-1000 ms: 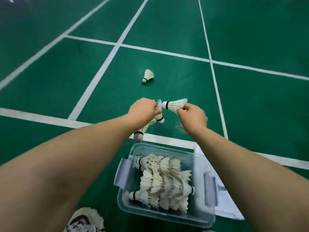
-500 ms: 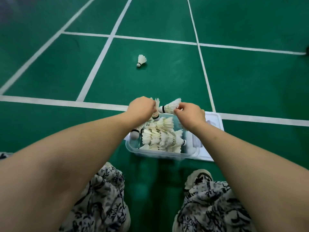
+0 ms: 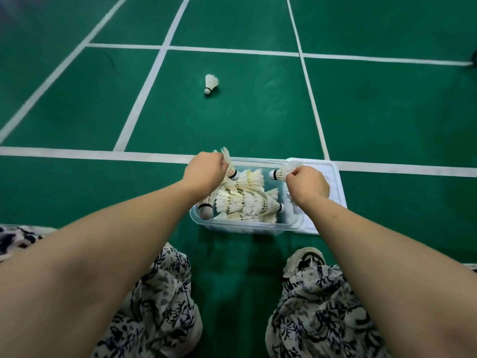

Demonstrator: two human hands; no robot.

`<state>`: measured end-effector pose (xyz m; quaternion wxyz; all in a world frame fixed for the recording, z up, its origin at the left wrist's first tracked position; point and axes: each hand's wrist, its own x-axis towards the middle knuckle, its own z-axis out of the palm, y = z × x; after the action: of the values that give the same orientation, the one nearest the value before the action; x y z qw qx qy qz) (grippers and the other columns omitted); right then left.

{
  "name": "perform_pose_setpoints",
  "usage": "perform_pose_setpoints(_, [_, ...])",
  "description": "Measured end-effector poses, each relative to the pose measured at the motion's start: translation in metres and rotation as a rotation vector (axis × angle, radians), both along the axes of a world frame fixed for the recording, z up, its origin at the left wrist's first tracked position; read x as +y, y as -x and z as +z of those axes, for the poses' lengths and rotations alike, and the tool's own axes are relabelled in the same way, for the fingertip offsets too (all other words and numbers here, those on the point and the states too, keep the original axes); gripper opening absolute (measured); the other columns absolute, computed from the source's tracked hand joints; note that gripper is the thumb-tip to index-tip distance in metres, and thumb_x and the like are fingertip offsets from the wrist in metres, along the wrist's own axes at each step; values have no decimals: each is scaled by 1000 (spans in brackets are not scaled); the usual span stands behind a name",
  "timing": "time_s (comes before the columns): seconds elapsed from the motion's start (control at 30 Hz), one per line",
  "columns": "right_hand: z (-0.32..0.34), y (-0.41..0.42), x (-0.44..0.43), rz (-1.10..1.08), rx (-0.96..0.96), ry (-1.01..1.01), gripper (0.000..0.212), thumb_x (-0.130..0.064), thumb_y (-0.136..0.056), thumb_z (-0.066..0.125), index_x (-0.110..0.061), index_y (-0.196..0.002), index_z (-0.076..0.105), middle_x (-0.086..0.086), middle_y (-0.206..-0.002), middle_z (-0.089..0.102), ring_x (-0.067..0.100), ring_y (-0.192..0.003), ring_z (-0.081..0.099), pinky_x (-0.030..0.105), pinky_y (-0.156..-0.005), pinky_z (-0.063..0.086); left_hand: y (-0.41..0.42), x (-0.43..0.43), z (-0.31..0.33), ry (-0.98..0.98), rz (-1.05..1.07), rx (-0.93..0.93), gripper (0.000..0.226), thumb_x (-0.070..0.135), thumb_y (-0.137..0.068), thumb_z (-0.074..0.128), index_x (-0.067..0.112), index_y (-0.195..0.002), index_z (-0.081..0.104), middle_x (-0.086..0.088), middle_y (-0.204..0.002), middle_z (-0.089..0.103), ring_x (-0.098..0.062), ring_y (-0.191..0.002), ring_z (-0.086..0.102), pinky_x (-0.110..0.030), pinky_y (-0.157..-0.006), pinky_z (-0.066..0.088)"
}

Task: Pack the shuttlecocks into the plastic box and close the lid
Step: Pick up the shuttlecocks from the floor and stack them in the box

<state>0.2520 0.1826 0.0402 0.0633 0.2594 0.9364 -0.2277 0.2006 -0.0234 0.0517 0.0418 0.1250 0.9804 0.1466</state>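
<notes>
On the green court floor [image 3: 77,192], just ahead of the person's feet, stands the clear plastic box [image 3: 245,226], open, with both hands over it.

Left end: the left hand [image 3: 205,170] is curled tight round shuttlecocks. The upper shuttlecock [image 3: 233,173] sticks out past the knuckles, feathers away from the person and black-banded cork towards the box interior. The lower shuttlecock [image 3: 205,211] hangs beneath the wrist, cork down, at the near-left corner of the box. Whether the two are nested in one chain or held separately cannot be told, as the fist hides the join. Judgement: holding several at once lets them go in as a group.

Beyond the box, well apart from it, a loose shuttlecock [image 3: 211,83] lies on the floor between two white lines. It is not yet collected.

Centre: the packed shuttlecocks [image 3: 245,200] lie on their sides in overlapping rows, corks mostly outward and feathers interleaved. Judgement: they are laid flat so that the pile stays below the rim and the lid can seat.

Right end: the right hand [image 3: 308,186] pinches a single shuttlecock [image 3: 280,174] by its feathers, with the cork pointing left over the open part of the box. Judgement: this grip leaves the cork end free to be set in among the rows.

Far right: the lid [image 3: 334,184] lies flat on the floor, touching the right side of the box and partly under it. It is within reach but off.

Assessment: packing is well advanced. The shuttlecocks in hand and the loose one are outstanding, and closing has not begun.
</notes>
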Motion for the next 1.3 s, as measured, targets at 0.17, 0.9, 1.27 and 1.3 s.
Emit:
perform_pose_setpoints(0.17, [-10, 12, -5, 33, -74, -43, 22, -11, -82, 42, -13, -73, 63, 9, -78, 64, 30, -72, 56, 27, -67, 40, 11, 0, 3, -57, 57, 4, 28, 23, -94, 37, 8, -75, 50, -10, -72, 53, -29, -69, 48, -31, -60, 33])
perform_pose_setpoints(0.9, [-52, 64, -27, 124, -253, 76, 25, -8, -86, 43, -12, -90, 68, 8, -87, 63, 29, -75, 55, 26, -64, 40, 33, 8, -19, -102, -103, -73, 29, 28, -93, 45, 10, -72, 52, -2, -56, 47, -24, -62, 43, -33, -52, 23])
perform_pose_setpoints(1.27, [-53, 62, -24, 26, -263, 163, 18, -27, -94, 45, -8, -94, 48, 11, -92, 56, 30, -81, 52, 29, -68, 38, 32, 1, -24, -94, -62, -79, 29, 29, -93, 44, 11, -73, 53, 4, -53, 40, -24, -65, 43, -32, -54, 23])
perform_pose_setpoints(1.3, [-50, 60, -23, -14, -238, 196, 24, -29, -94, 46, -7, -104, 46, 13, -99, 57, 30, -85, 53, 29, -70, 37, 31, 0, -23, -96, -59, -82, 28, 29, -93, 44, 10, -74, 53, 2, -54, 42, -24, -65, 43, -32, -53, 23])
